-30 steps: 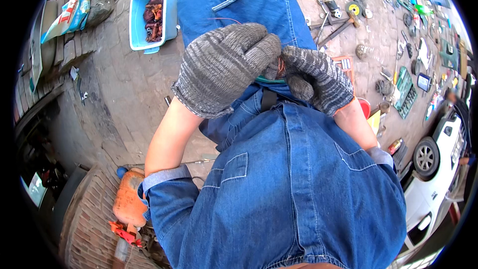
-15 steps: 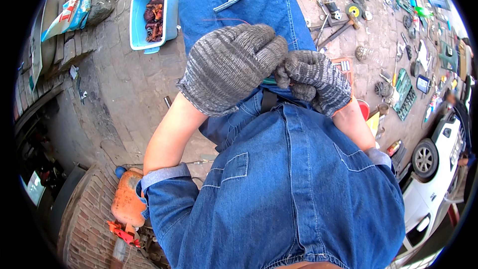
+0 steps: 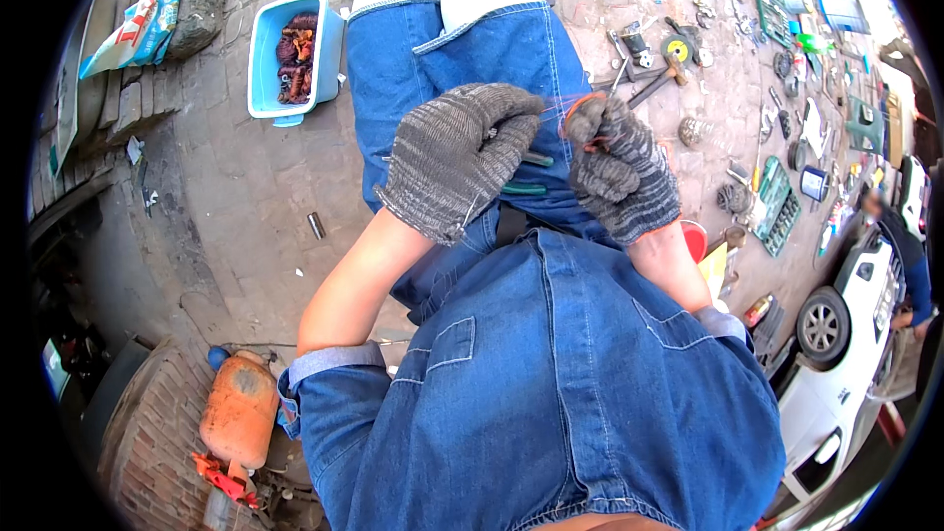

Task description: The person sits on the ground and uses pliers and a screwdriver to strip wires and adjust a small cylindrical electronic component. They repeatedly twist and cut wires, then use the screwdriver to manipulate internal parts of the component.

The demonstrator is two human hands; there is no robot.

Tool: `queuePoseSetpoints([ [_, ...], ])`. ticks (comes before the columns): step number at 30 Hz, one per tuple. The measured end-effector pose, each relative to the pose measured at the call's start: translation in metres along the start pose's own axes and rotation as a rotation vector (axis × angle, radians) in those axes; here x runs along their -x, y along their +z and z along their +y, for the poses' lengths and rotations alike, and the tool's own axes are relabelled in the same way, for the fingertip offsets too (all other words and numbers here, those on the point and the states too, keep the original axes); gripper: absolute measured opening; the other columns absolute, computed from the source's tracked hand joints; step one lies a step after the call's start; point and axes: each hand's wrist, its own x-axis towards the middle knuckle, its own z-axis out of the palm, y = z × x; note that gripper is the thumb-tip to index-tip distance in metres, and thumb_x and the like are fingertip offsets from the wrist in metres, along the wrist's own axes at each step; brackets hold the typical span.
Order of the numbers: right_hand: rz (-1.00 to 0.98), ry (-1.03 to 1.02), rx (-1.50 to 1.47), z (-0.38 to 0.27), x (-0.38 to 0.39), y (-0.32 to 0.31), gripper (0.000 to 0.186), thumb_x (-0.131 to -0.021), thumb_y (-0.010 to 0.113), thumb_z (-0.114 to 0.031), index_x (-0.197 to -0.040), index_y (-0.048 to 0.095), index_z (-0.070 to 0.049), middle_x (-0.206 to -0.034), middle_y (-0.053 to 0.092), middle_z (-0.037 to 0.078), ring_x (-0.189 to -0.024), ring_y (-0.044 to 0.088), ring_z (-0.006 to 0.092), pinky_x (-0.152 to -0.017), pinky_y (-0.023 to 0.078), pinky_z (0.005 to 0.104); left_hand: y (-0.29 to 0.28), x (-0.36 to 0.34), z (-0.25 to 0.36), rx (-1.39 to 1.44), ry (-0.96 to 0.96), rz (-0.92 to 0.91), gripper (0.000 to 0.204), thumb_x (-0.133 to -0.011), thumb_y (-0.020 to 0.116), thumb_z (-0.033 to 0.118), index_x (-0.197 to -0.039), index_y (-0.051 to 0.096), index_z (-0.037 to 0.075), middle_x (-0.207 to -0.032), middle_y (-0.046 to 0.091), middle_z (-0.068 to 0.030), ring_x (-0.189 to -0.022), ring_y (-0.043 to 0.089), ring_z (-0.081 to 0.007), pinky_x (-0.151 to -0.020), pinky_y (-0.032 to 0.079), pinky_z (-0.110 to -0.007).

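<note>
Both hands wear grey-black knitted gloves and are raised over my denim-covered lap. My left hand [image 3: 462,159] is closed, its thumb and fingertips pinched together at the end of fine strands. My right hand [image 3: 624,172] is curled around a small bent loop of orange-copper wire [image 3: 567,118], which stands out beside its fingertips. Thin, blurred strands span the gap between the hands. Beneath my left hand, green-handled pliers [image 3: 524,189] poke out to the right; whether that hand touches them, I cannot tell.
A blue tub [image 3: 258,59] with reddish-brown copper scraps stands at the far left. Farther right lie a hammer [image 3: 657,82], loose parts and green tool cases [image 3: 777,206]. An orange tank [image 3: 239,408] is at the lower left. A person stands by a white car [image 3: 851,364].
My hands were together and have moved apart, the right one to the right. The orange-copper loop and the green plier handles now show more plainly. The whole view has shifted slightly.
</note>
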Motion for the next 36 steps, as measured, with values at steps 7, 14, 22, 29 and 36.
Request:
queuePoseSetpoints([
  [7, 0.219, -0.179, 0.126, -0.013, -0.006, 0.009, 0.024, -0.09, 0.054, -0.02, -0.103, 0.057, 0.0, -0.098, 0.064, 0.011, -0.041, 0.04, 0.0028, -0.037, 0.032, 0.0164, -0.001, 0.013, 0.002, -0.019, 0.071, -0.084, 0.018, -0.078, 0.064, 0.015, -0.093, 0.067, 0.004, -0.085, 0.067, -0.0107, -0.074, 0.065, -0.0205, -0.067, 0.051, -0.03],
  [14, 0.251, -0.295, 0.426, -0.003, -0.004, 0.021, 0.023, -0.089, 0.055, -0.015, -0.102, 0.059, 0.003, -0.099, 0.064, 0.014, -0.076, 0.058, 0.0125, -0.055, 0.043, 0.0178, -0.006, 0.008, 0.019, -0.11, 0.233, -0.198, 0.017, -0.076, 0.065, 0.014, -0.091, 0.067, 0.007, -0.086, 0.066, -0.0104, -0.079, 0.064, -0.0256, -0.07, 0.051, -0.033],
  [22, 0.335, -0.319, 0.433, 0.004, -0.006, 0.022, 0.021, -0.089, 0.055, -0.015, -0.103, 0.059, 0.001, -0.098, 0.064, 0.013, -0.065, 0.055, 0.0078, -0.05, 0.041, 0.0164, -0.001, 0.006, 0.023, -0.262, 0.325, -0.166, 0.025, -0.075, 0.064, 0.018, -0.1, 0.065, 0.013, -0.082, 0.064, -0.0057, -0.072, 0.062, -0.0226, -0.062, 0.049, -0.033],
  [29, 0.37, -0.187, 0.315, -0.002, -0.003, 0.028, 0.02, -0.089, 0.053, -0.013, -0.102, 0.058, 0.0, -0.094, 0.065, 0.011, -0.044, 0.046, 0.003, -0.037, 0.034, 0.0138, -0.002, -0.002, 0.021, -0.371, 0.362, -0.213, 0.032, -0.077, 0.062, 0.019, -0.109, 0.061, 0.018, -0.07, 0.059, -0.0021, -0.063, 0.059, -0.0185, -0.051, 0.046, -0.031],
  [36, 0.276, 0.054, -0.028, -0.004, 0.001, 0.029, 0.021, -0.089, 0.053, -0.016, -0.105, 0.056, -0.003, -0.084, 0.063, 0.005, -0.043, 0.045, 0.0015, -0.036, 0.034, 0.0129, 0.0, -0.01, 0.009, -0.34, 0.589, -0.004, 0.026, -0.072, 0.064, 0.018, -0.098, 0.066, 0.018, -0.07, 0.06, -0.0022, -0.06, 0.06, -0.0186, -0.051, 0.046, -0.03],
])
